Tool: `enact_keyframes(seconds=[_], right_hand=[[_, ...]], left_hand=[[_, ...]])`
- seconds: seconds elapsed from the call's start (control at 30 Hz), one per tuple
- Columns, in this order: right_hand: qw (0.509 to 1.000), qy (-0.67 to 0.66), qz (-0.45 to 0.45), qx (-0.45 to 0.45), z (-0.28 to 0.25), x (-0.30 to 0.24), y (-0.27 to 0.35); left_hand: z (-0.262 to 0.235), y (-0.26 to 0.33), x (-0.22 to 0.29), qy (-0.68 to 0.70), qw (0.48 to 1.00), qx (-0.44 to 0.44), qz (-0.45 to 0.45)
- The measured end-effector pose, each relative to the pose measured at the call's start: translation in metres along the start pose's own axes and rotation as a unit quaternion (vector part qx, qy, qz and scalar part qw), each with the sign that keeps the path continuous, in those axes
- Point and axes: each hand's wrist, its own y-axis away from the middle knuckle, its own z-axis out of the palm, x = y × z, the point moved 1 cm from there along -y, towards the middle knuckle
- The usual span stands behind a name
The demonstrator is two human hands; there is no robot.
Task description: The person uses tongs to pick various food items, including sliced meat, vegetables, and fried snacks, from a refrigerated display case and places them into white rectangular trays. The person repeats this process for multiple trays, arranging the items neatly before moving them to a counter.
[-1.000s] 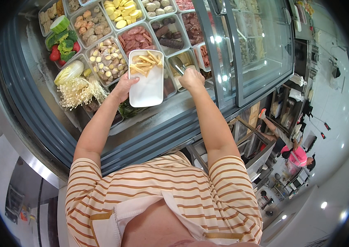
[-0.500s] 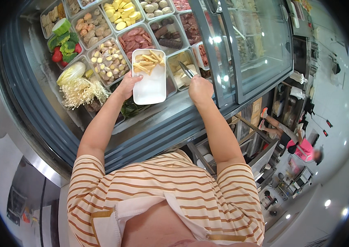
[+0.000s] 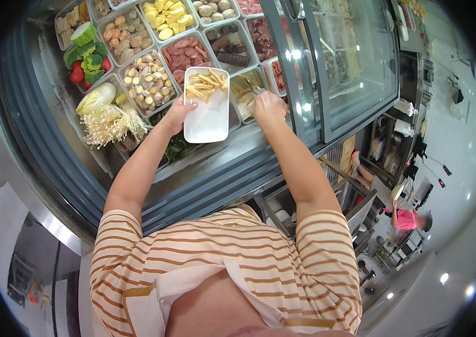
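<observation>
Two bare hands reach over a chilled display case in the head view. The left hand (image 3: 179,112) has its grip closed on the near left edge of a white rectangular tray (image 3: 208,106), thumb on top, holding it level above the food tubs. Pale yellow strips (image 3: 207,85) lie in a small heap at the far end of the tray; the near end is bare. The right hand (image 3: 269,105) is closed around metal tongs (image 3: 252,87), whose tips point into a tub of the same pale strips (image 3: 243,95) just right of the tray. Enoki mushrooms (image 3: 115,123) and a cabbage (image 3: 95,98) lie to the left. A sliding glass lid (image 3: 350,62) covers the case's right part.
</observation>
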Motion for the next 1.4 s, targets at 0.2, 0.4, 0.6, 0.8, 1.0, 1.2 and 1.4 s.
enact_keyframes(seconds=[0.2,0.4,0.6,0.8,1.0,1.2,1.4], right_hand=[[0.997,0.03,0.005,0.071,-0.054,-0.016,0.086],[0.988,0.046,-0.027,0.148,-0.08,-0.036,0.103],[0.988,-0.109,-0.071,0.085,-0.103,0.011,0.17],[0.964,-0.186,-0.133,0.137,-0.079,0.023,0.187],[0.905,-0.126,-0.287,0.288,-0.098,-0.025,0.141],[0.861,-0.155,-0.405,0.267,-0.114,-0.005,0.146],[0.868,-0.063,-0.476,0.122,-0.112,0.037,0.154]], left_hand=[[0.01,-0.006,-0.002,0.004,0.999,-0.014,0.033],[0.039,0.006,-0.004,0.006,0.999,-0.034,0.033],[0.029,0.051,0.018,0.045,0.996,-0.017,0.076],[0.04,0.118,0.039,0.056,0.986,-0.003,0.155],[0.079,0.16,0.015,0.032,0.977,0.096,0.19],[0.1,0.17,-0.018,0.123,0.946,0.119,0.274],[0.135,0.194,-0.019,0.14,0.922,0.14,0.333]])
